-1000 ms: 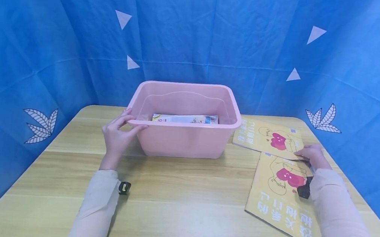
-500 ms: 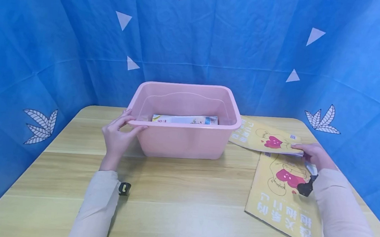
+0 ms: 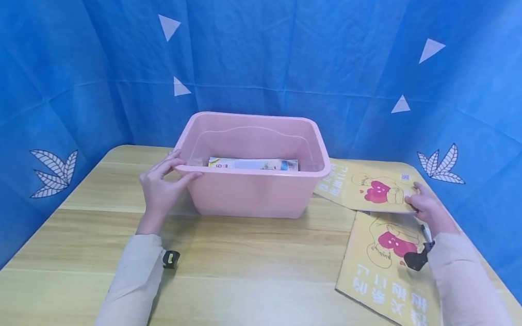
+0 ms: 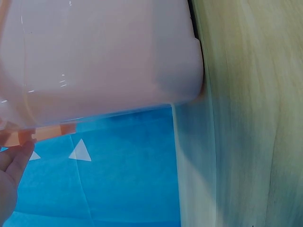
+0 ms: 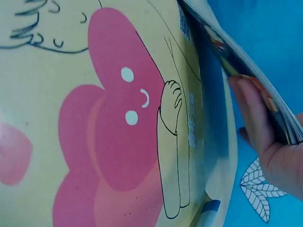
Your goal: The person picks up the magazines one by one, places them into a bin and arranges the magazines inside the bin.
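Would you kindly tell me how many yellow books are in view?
2: the far yellow book in the right hand, beside the pink bin; the near yellow book on the table. The bin may hide more.

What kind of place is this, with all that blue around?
It's probably a little indoor booth, though the room beyond is hidden. The clues are a wood-grain table, blue cloth hanging behind and on both sides, and a pink tub with yellow booklets nearby.

Yellow booklet beside pink bin
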`<state>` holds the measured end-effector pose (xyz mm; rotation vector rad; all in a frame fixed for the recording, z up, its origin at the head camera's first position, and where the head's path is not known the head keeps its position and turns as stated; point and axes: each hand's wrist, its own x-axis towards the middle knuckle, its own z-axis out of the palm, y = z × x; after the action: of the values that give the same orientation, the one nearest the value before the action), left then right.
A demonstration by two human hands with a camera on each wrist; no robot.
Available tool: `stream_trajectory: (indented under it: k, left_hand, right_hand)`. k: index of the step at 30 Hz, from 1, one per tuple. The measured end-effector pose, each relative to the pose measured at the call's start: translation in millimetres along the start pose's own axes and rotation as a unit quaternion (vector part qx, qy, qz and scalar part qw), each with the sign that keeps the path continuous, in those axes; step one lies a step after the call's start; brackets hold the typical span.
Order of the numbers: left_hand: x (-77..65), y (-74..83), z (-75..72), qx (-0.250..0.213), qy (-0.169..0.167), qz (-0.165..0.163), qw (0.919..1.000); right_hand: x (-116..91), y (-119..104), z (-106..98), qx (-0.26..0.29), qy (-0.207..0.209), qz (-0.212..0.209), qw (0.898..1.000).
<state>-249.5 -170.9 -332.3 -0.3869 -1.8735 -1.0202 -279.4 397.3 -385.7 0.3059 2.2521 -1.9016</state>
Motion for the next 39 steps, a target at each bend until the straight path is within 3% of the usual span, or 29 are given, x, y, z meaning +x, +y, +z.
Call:
stream_trajectory:
  k: [4, 8, 12, 20, 25, 28, 33, 39]
  left_hand:
    - [0.0, -1.3, 0.8, -0.002, 0.002, 0.012, 0.9999]
    - [-0.4, -1.7, 2.1, -0.005, 0.001, 0.009, 0.9999]
    - [-0.5, -1.2, 2.5, -0.006, -0.001, 0.004, 1.0000]
    - [-1.5, -0.9, 1.4, -0.003, 0.007, 0.006, 1.0000]
    - [-0.7, 0.1, 1.7, -0.005, 0.008, 0.000, 1.0000]
    - [-0.9, -1.4, 0.6, 0.001, 0.002, 0.003, 1.0000]
    - [-1.1, -2.5, 0.5, 0.006, -0.001, 0.003, 1.0000]
    - [-0.7, -1.0, 1.6, -0.008, 0.009, 0.002, 0.9999]
  right_hand:
    - [-5, 1, -2, 0.093, 0.020, -0.019, 0.995]
    - [-10, 1, -6, 0.198, 0.025, -0.048, 0.979]
    - [-12, 0, -8, 0.268, 0.014, -0.080, 0.960]
    - [-18, -4, -15, 0.372, -0.018, -0.096, 0.923]
    - [-21, -11, -18, 0.442, -0.047, -0.128, 0.886]
    - [-24, -15, -18, 0.464, -0.051, -0.140, 0.873]
    - [-29, -25, -15, 0.466, -0.030, -0.158, 0.870]
    - [-36, -42, -12, 0.477, -0.013, -0.195, 0.857]
